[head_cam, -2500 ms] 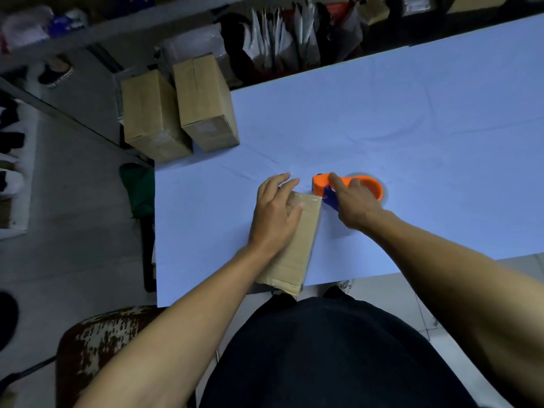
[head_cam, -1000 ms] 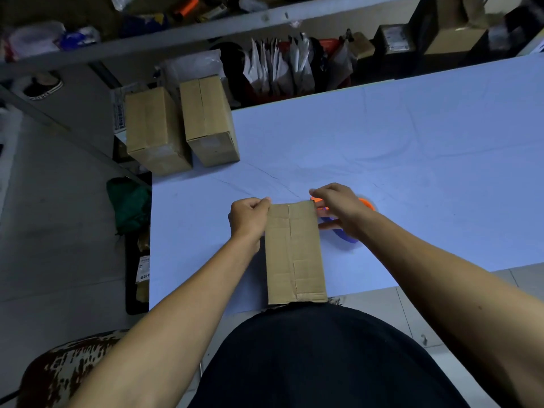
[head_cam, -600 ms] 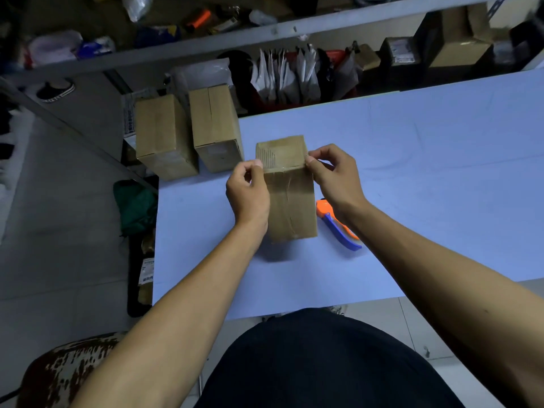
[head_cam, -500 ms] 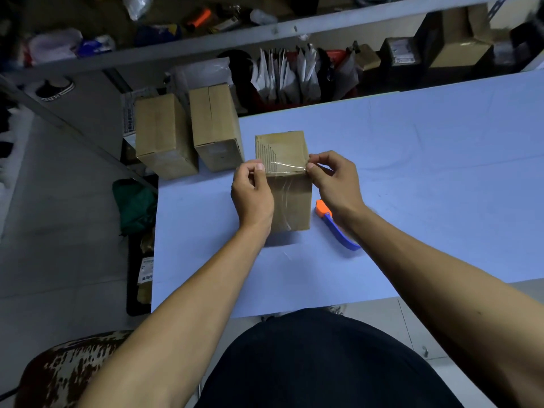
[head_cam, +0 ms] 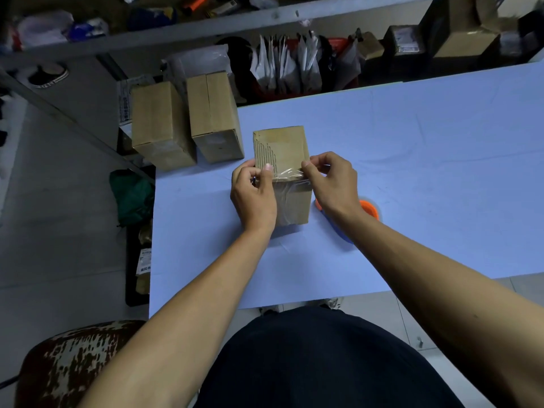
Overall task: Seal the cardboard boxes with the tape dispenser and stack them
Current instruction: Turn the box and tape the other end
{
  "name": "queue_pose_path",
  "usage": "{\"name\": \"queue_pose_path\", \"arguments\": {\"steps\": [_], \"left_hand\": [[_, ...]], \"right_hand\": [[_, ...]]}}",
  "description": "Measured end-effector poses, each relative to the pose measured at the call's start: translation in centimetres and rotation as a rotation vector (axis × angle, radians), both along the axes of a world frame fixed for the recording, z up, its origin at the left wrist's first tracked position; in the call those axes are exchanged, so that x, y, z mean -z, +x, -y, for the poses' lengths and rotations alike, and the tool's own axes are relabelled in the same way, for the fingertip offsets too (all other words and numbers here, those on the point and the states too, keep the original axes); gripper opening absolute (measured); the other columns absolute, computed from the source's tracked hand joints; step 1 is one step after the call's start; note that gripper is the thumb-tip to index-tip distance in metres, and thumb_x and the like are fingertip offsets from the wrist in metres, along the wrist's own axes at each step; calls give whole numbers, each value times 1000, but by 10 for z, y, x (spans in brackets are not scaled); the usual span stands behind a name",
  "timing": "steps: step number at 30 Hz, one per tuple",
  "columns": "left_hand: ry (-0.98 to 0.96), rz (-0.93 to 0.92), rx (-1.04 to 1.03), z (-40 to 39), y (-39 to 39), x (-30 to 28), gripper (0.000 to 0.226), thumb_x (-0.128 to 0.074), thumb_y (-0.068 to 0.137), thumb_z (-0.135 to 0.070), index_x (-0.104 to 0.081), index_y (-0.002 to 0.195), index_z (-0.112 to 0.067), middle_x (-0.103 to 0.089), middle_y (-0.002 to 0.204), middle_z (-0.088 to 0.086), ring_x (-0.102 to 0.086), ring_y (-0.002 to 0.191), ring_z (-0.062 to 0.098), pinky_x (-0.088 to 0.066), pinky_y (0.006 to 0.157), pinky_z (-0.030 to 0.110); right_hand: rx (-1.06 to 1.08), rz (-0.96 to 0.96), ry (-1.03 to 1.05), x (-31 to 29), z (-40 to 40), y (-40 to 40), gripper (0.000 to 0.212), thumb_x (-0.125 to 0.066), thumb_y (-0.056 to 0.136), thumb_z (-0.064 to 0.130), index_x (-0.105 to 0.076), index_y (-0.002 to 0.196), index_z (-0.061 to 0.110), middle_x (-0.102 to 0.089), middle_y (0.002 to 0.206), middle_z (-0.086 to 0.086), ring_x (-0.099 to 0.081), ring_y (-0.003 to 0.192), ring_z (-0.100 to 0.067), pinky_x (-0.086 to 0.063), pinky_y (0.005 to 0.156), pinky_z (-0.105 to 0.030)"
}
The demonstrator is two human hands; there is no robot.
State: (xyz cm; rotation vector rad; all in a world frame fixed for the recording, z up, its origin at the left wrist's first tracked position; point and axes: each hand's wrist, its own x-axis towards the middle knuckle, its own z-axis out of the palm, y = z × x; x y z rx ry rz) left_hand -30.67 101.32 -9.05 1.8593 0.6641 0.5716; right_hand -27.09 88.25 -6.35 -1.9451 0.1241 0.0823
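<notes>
On the blue tabletop (head_cam: 412,160), near its left end, a small cardboard box (head_cam: 284,172) stands upright on one end, and both hands are at its top front edge. The left hand (head_cam: 254,195) has its thumb and curled fingers pinching the box's upper left corner; the right hand (head_cam: 331,181) pinches the upper right corner, the thumbs pressing a strip of clear tape (head_cam: 290,173) that crosses the edge. Neither grip is released: each is grasping the box with the tape under the thumb.

Half hidden behind the right wrist, the orange and blue tape dispenser (head_cam: 369,209) lies flat just beside the box. Two more sealed boxes (head_cam: 188,125) sit side by side, overhanging the tabletop's far left corner, touching or nearly so.

By the look of it the box is light (two fingertip pinches keep it steady) and stiff at the corners, though the panels would likely dent under a hard squeeze. The glossy tape on the front face will be slick, so bare cardboard on the side walls seems the better place to take hold, one palm per side. Standing on its narrow end it may tip if pushed near the top.
</notes>
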Motion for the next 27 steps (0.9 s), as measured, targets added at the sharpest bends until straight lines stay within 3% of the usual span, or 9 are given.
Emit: {"name": "queue_pose_path", "arguments": {"steps": [3,5,8,12,17,21,27], "left_hand": [[-44,0,42,-7,-2,-1,24,-68,94,-24,-62,74,-13,-68,117,2,-59,100,-7,-49,84,22],[-73,4,106,-11,-4,-2,22,-70,93,-26,-65,76,-13,-67,117,-1,-61,108,3,-49,86,19],[-67,-1,216,-15,-6,-6,15,-76,88,-20,-67,77,-14,-62,118,-4,-56,111,-8,-43,83,6],[-65,-43,231,-21,-5,-7,13,-76,87,-16,-69,78,-11,-62,119,-3,-54,105,-16,-42,78,2],[-53,-51,142,-19,-8,1,12,-71,88,-8,-66,77,-8,-63,117,1,-57,100,-13,-43,81,5],[-201,-4,151,-15,-16,5,24,-64,87,7,-56,103,-10,-64,108,-3,-63,100,-8,-49,84,11],[-338,26,164,-13,-22,10,31,-55,89,12,-59,113,-8,-67,117,9,-65,114,14,-52,94,23]], "right_hand": [[-54,5,24,4,5,-6,19,-73,88,29,-64,86,13,-70,96,-1,-65,99,-8,-49,85,-22],[-71,6,10,6,8,-5,17,-74,86,25,-62,83,14,-69,95,-2,-65,99,-10,-50,86,-25],[-33,8,9,8,10,-1,15,-72,86,23,-62,82,12,-69,90,-1,-67,93,-11,-53,85,-30],[-8,-13,18,9,8,-1,13,-71,86,20,-65,82,10,-71,89,-2,-68,90,-11,-54,85,-32],[-12,-4,-37,11,1,-5,11,-70,88,19,-63,81,14,-70,95,-2,-65,89,-3,-46,79,-13],[-17,10,-11,17,1,-14,11,-69,87,13,-61,93,14,-68,95,5,-64,91,3,-48,78,-14],[-43,28,24,22,0,-26,13,-65,93,15,-59,102,22,-67,105,11,-64,103,-1,-50,87,-22]]}}
